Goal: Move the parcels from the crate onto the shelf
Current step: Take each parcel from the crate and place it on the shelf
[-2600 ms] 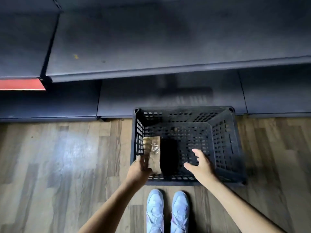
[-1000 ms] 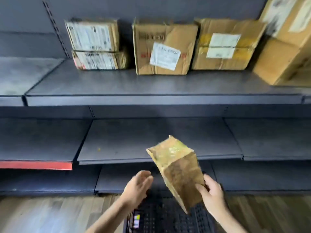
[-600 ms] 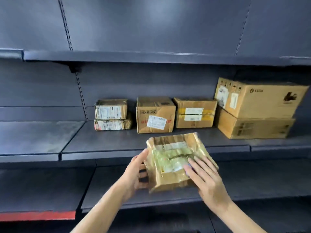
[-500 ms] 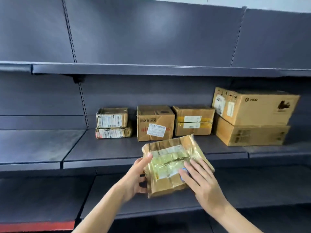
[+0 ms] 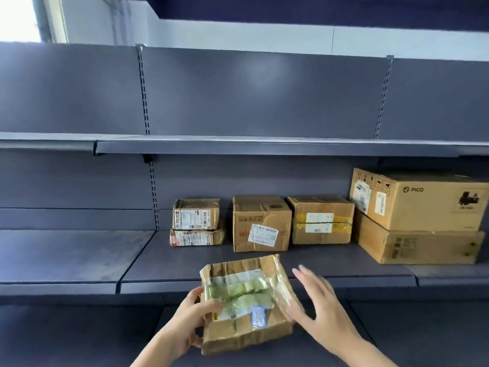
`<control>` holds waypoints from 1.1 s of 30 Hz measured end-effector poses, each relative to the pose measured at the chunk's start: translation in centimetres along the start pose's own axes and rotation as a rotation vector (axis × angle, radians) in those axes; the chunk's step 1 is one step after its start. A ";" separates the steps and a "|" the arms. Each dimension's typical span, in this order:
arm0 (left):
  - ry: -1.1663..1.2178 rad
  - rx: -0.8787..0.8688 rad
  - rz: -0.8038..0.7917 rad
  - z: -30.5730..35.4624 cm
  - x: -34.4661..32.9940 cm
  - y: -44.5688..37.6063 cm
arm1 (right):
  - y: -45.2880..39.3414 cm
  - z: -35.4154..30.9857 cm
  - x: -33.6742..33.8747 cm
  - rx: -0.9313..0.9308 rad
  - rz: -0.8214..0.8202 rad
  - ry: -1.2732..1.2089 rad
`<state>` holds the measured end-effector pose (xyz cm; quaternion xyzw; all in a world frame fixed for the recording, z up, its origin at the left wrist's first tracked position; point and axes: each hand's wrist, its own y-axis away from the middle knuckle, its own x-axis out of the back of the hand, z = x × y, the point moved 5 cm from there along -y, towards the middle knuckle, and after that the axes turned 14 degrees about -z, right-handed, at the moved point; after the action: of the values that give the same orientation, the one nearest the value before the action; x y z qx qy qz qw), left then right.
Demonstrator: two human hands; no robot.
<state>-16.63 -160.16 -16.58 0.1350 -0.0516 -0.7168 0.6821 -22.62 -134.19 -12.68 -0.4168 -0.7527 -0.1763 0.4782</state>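
**Lifting the taped parcel up to shelf height**

Carrying the crumpled, tape-wrapped parcel (image 5: 246,303), the person now has it level with the front edge of the shelf (image 5: 264,279), where a moment ago it was tilted on end, low down over the crate. The crate is out of view. The left hand (image 5: 190,324) forms the grip: fingers and thumb curl round the parcel's near-left corner and clamp it. The right hand (image 5: 317,300) has come off the top face it was steadying half a second ago; its fingers are now straight and spread apart, just beside the parcel's right edge, and whether the palm touches the side cannot be told.

Beyond the grip, on the shelf, stand a stack of two small labelled boxes (image 5: 197,222), a dented carton (image 5: 260,223), a yellow-taped carton (image 5: 321,219) and, further right, a large PICO box (image 5: 418,200) on a flat carton (image 5: 420,246). Bare shelf lies between the grip and that row, so the placing step seems close: the parcel probably needs only a push forward and a set-down.
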 end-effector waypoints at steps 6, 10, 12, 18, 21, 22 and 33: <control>0.043 -0.079 -0.018 1.0 1.6 0.6 | -2.7 1.0 -2.2 -0.262 -0.184 -0.594; 0.011 -0.136 -0.040 2.5 0.6 0.7 | -3.5 0.1 -2.4 -0.179 -0.130 -0.640; 0.002 -0.164 -0.046 3.0 0.4 0.6 | -3.7 -0.1 -2.0 -0.182 -0.094 -0.652; 0.018 -0.223 -0.071 4.4 -0.2 0.4 | -4.6 -0.9 -1.2 -0.155 -0.036 -0.637; -0.004 -0.220 -0.110 4.6 -0.2 0.5 | -4.9 -1.1 -1.8 -0.156 -0.052 -0.656; -0.017 -0.216 -0.119 4.5 0.0 0.5 | -5.0 -1.1 -2.2 -0.159 -0.052 -0.660; -0.078 -0.184 -0.114 2.5 4.6 -0.6 | -5.7 -3.2 -5.5 -0.204 -0.080 -0.647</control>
<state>-18.05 -165.00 -14.94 0.0466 -0.0042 -0.7608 0.6473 -24.24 -142.23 -15.12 -0.4670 -0.8596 -0.1278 0.1631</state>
